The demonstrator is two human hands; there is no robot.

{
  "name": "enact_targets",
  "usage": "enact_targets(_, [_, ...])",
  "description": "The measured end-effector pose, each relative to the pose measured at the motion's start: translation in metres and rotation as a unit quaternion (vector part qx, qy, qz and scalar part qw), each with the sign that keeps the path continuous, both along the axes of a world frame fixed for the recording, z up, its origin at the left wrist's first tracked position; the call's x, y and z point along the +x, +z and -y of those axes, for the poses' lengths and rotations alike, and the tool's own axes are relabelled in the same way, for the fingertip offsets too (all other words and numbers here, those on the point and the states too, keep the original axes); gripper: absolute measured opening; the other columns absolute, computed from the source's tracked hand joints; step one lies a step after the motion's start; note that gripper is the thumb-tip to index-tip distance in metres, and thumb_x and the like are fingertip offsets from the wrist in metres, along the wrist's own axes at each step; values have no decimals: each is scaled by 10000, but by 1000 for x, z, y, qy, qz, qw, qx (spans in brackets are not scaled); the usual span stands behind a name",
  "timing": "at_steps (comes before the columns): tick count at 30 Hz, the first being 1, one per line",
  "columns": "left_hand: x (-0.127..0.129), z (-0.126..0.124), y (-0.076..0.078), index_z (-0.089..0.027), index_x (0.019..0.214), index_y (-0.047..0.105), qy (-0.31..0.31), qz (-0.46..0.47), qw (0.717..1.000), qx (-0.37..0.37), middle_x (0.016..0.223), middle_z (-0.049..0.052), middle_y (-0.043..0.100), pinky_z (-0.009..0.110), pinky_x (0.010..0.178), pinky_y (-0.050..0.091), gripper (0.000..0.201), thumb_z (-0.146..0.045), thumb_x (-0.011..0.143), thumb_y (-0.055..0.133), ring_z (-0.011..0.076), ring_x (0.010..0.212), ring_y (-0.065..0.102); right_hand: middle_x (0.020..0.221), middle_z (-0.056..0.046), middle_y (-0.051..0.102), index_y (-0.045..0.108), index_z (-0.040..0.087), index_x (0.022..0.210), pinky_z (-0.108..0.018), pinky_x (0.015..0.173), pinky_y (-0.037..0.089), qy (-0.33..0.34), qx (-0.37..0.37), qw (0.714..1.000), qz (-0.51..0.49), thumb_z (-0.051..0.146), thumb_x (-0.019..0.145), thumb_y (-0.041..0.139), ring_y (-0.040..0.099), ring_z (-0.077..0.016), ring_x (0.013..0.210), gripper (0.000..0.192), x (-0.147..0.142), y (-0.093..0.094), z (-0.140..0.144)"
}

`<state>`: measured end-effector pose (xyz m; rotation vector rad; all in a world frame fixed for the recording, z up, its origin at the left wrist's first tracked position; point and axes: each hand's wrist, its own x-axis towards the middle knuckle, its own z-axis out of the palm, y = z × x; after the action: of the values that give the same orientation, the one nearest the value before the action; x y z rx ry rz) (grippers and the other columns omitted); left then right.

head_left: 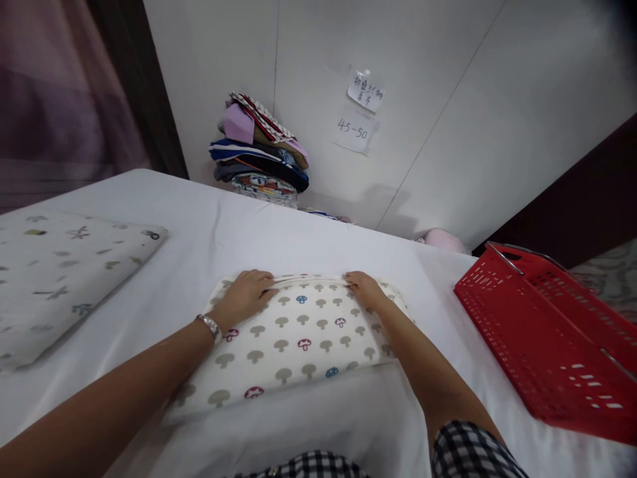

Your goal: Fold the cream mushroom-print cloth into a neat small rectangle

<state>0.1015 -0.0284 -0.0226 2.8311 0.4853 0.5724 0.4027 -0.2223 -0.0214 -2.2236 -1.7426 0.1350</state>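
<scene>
Left hand: the left hand [246,292] lies palm down on the far left corner of the pillow [293,342], fingers bent and pinching at the far edge; a watch [210,325] sits on the wrist.
Right hand: the right hand [365,287] rests on the far right part of the same edge, fingertips curled over the seam, gripping the cover there.
Pillow: flat, white with small mushroom prints, lying on the white tabletop [199,219] right in front of the person, between the two forearms.
Key relation: the pillow's long axis runs left to right; its far edge, where the cover's opening appears to be, lies under both sets of fingertips, and both hands are about equally close to it.
Left of the pillow: a second pillow [60,272] with pale prints, well apart, at the left edge of the view.
Right: a red basket [552,332] on the tabletop, near the right forearm but not touching it.
Far: a pile of folded cloth [261,149] against the wall, with two paper notes [361,109] stuck up to its right.
</scene>
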Motion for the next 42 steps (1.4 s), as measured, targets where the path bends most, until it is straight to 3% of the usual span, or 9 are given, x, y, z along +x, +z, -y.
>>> enact_targets(4, [-3,3,3,-212,961,698,-17,18,999,25,1042,77,667,422,880,409,393,-451,908,390,238,969,568,1092,-65,647,681,200,914,-369,952,416,20,7,1000,-5,59,800,530,543,-201,1060,236,2,-1,0])
enact_targets(11, [-7,14,10,-215,916,683,-43,14,996,77,1000,70,665,399,862,412,358,-407,925,381,211,929,573,995,-79,601,655,189,959,-339,859,442,43,87,995,33,94,836,509,517,-193,938,213,-1,-10,11])
enact_targets(16, [-5,15,7,-199,890,661,-50,6,997,65,967,69,654,388,854,422,365,-410,930,366,204,912,573,1017,-86,590,641,188,978,-341,845,441,39,104,993,26,125,858,484,523,-194,929,208,-3,-14,13])
enact_targets(22, [0,8,8,-184,868,625,-10,-7,1000,19,951,75,631,354,780,449,379,-411,931,327,204,872,560,944,-64,619,634,187,939,-329,844,425,24,72,997,2,104,836,497,525,-188,906,190,1,-6,6])
enact_targets(29, [15,0,12,-181,798,579,99,-36,993,-54,902,66,623,344,709,448,329,-392,905,351,231,880,564,949,-60,623,632,173,927,-315,859,410,-18,63,998,-6,99,837,486,528,-195,920,187,-1,-1,-9])
enact_targets(34, [16,-2,6,-174,813,574,114,-32,991,-55,902,75,620,344,702,446,352,-404,911,327,224,848,571,972,-53,625,631,181,950,-318,881,408,-32,73,997,-11,102,837,487,532,-194,946,199,0,-2,-14])
enact_targets(42, [18,-9,5,-171,796,587,109,-56,990,-66,899,79,634,353,725,444,362,-411,900,337,214,808,579,1066,-64,628,654,190,977,-336,923,409,-44,2,998,-44,135,825,516,546,-185,1007,212,7,-2,-23])
